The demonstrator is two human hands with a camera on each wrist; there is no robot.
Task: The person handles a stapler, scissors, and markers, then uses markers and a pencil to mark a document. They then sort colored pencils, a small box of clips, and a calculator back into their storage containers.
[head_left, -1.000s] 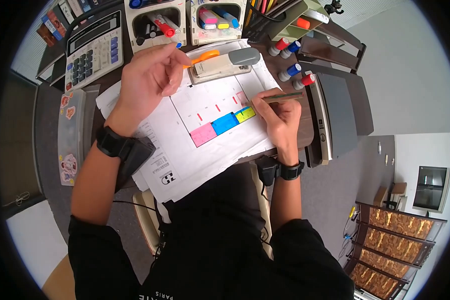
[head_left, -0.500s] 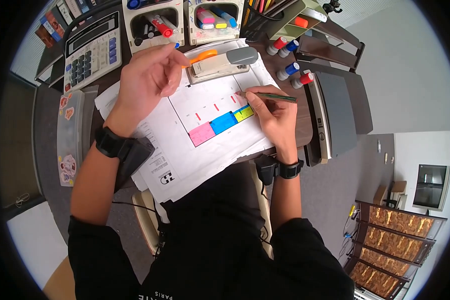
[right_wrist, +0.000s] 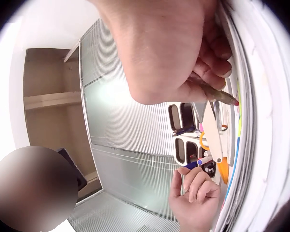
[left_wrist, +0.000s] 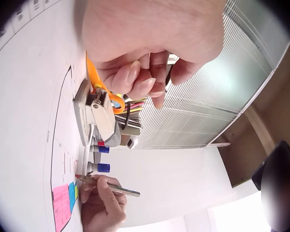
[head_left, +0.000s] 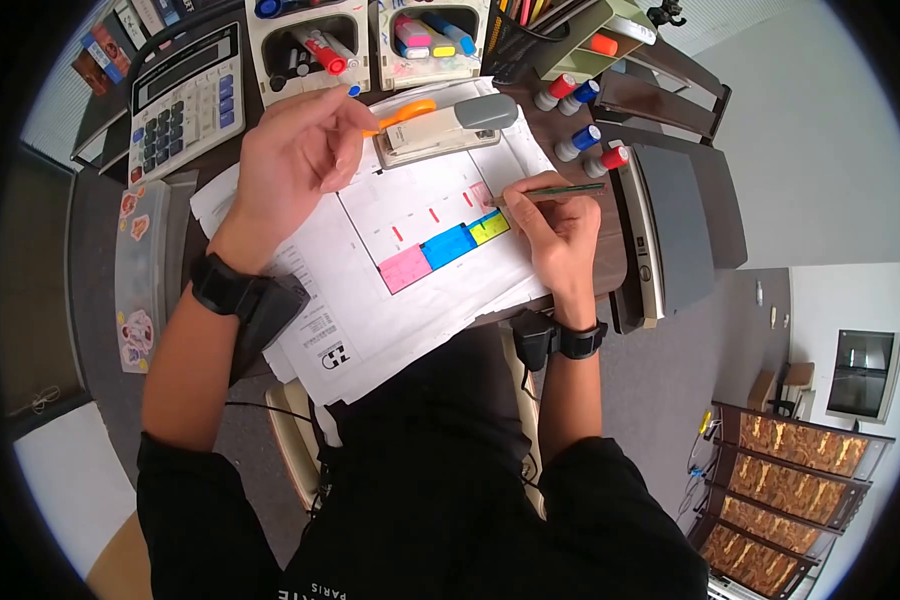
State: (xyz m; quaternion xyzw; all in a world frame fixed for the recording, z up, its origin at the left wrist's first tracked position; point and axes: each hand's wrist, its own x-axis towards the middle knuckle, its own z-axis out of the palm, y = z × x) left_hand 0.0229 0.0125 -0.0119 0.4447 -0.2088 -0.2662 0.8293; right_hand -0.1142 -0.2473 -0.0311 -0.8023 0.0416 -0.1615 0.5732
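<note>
My right hand (head_left: 562,240) pinches a dark coloured pencil (head_left: 568,190) with a red tip, its point down on the printed sheet (head_left: 410,330). Around the tip lies a patch of light red shading (head_left: 479,192). Just below it runs a strip of pink (head_left: 406,268), blue (head_left: 448,244) and yellow (head_left: 489,230) blocks. My left hand (head_left: 295,160) lies over the sheet's left part, fingers loosely curled around nothing. Close beyond its fingertips are a stapler (head_left: 435,135) and orange-handled scissors (head_left: 412,110). In the left wrist view the pencil (left_wrist: 113,185) slants up out of the right hand (left_wrist: 104,205).
Several red- and blue-capped bottles (head_left: 578,143) stand at the right, beside a grey machine (head_left: 670,220). Pen holders (head_left: 375,60) with markers and highlighters line the back. A calculator (head_left: 185,105) and a stickered clear box (head_left: 140,275) are at the left.
The pencil tip has moved back and forth over the red patch, now nearer the yellow block, and more light red shading shows. My left hand stays in place.
</note>
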